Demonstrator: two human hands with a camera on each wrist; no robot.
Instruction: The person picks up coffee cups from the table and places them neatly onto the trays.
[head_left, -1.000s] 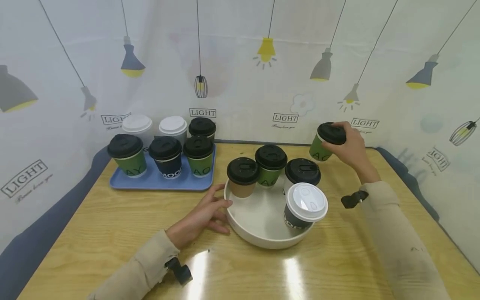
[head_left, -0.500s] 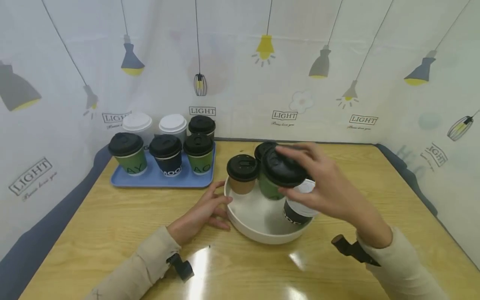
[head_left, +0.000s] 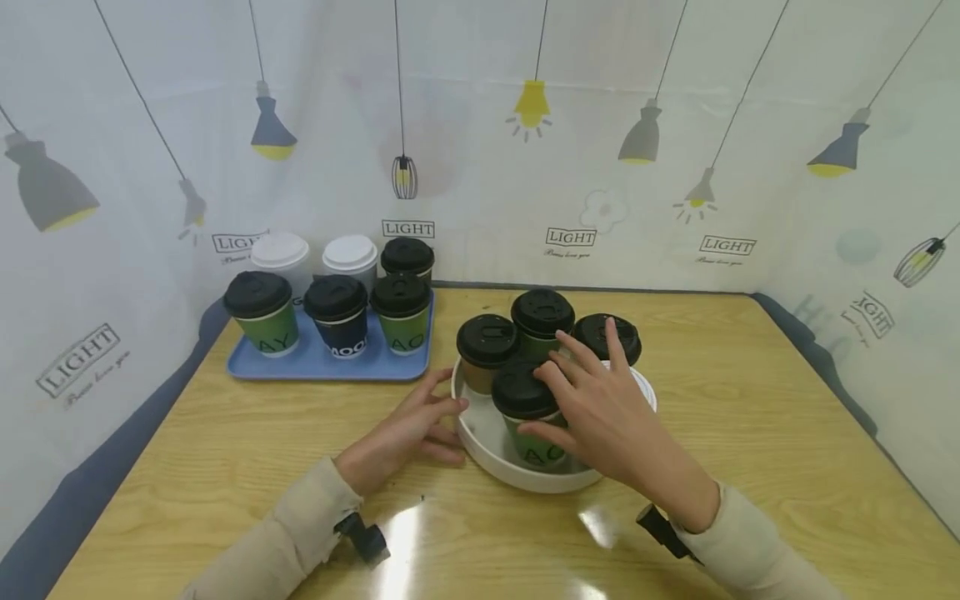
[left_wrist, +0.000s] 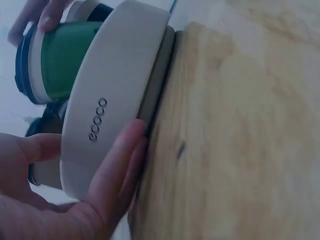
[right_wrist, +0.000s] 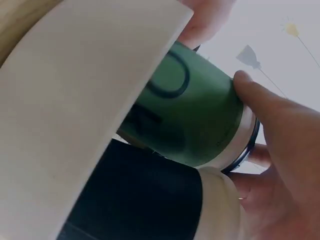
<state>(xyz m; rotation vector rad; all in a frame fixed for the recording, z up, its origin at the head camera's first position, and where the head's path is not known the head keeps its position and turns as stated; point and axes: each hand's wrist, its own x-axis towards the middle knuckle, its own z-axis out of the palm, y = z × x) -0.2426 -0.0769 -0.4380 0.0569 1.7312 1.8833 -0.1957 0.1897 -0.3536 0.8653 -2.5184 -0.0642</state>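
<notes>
My left hand grips the wall of a round white tray at its left side, marked "ecoco" in the left wrist view. Inside the tray, near its front, stands a green paper coffee cup with a black lid. My right hand holds that cup near its lid, thumb on the near side and fingers spread over the far side. Behind it are a brown cup, another green cup and a black-lidded cup. A dark cup with a white lid is mostly hidden by my right hand in the head view.
At the back left, a blue rectangular tray bears several lidded cups in two rows. Behind the wooden table hangs a lamp-printed curtain.
My right hand has brought the green cup from the table's back right over the other cups and down into the front of the round tray. My left hand has stayed on the tray.
</notes>
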